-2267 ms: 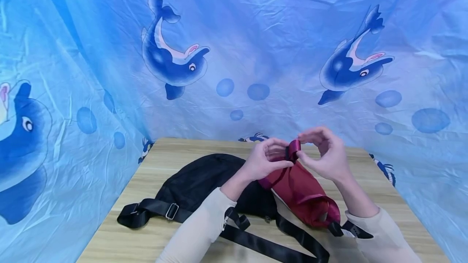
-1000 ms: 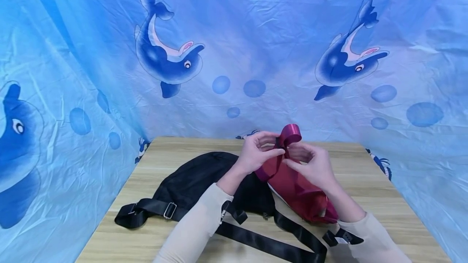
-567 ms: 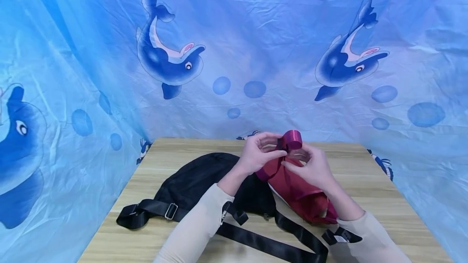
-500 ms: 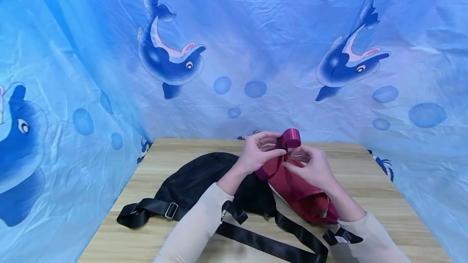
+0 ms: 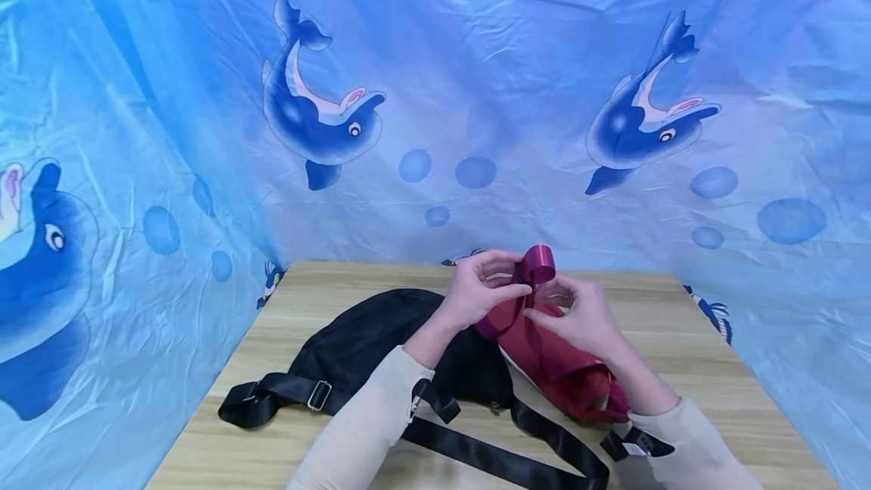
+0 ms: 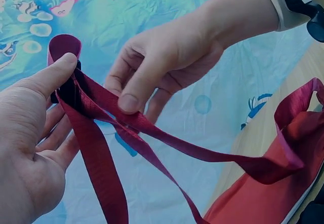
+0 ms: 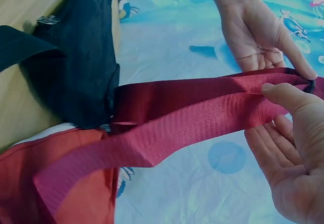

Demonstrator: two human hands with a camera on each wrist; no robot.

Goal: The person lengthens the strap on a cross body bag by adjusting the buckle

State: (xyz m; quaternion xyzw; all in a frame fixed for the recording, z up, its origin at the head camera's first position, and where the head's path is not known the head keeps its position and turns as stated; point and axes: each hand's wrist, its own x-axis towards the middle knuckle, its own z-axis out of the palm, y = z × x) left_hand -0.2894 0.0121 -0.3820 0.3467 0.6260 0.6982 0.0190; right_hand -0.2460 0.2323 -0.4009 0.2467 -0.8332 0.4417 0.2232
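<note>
A dark red webbing strap (image 5: 540, 263) rises from a red bag (image 5: 554, 373) and forms a small loop at its top. My left hand (image 5: 472, 293) pinches the strap at a black slider buckle (image 6: 70, 95), its thumb on the near side. Just right of and below the buckle, my right hand (image 5: 581, 317) pinches the strap between thumb and fingers. Several lengths of strap (image 7: 177, 122) spread down from the buckle toward the bag in both wrist views. The left fingers partly hide the buckle.
A black bag (image 5: 374, 327) lies on the wooden table (image 5: 327, 271), left of the red one. Its black strap (image 5: 490, 452) with a metal buckle (image 5: 319, 395) runs along the front. Blue dolphin-print cloth (image 5: 435, 97) hangs behind and at the sides.
Since the oldest frame, my right hand has moved from the loop down to the strap below the buckle, and the loop stands freer. Lately the hands barely move; the head view tilts up slightly.
</note>
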